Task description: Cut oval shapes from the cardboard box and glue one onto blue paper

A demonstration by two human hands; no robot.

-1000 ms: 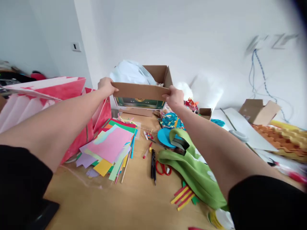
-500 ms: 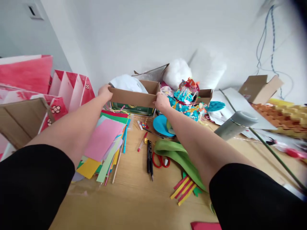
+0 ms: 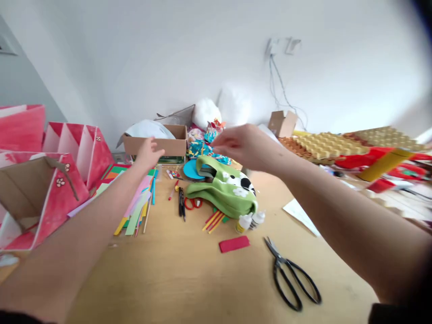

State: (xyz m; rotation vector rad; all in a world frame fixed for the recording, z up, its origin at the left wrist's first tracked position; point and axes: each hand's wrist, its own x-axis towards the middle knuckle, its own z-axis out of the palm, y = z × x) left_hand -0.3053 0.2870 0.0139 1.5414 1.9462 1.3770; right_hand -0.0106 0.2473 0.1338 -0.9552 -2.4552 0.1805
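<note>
Cardboard box [image 3: 174,146], standing at the back of the worktop [image 3: 168,279] with pale material [image 3: 150,128] protruding from its top. The left hand [image 3: 148,156] shows an open grip, fingers spread before the box's front. The right hand [image 3: 239,143] appears above the green cloth [image 3: 223,197], fingers bent; whether its grip is closed cannot be told. Black-handled scissors [image 3: 281,260] lie nearer, toward the right.

Both arms are stretched forward, the left arm [image 3: 91,225] rising from the lower left corner and the right arm [image 3: 330,198] from the lower right. The left hand [image 3: 147,155] has its fingers apart and loosely extended. The right hand [image 3: 241,144] is higher, its fingers pointing to the left and softly bent, but how far they close is not clear.
</note>
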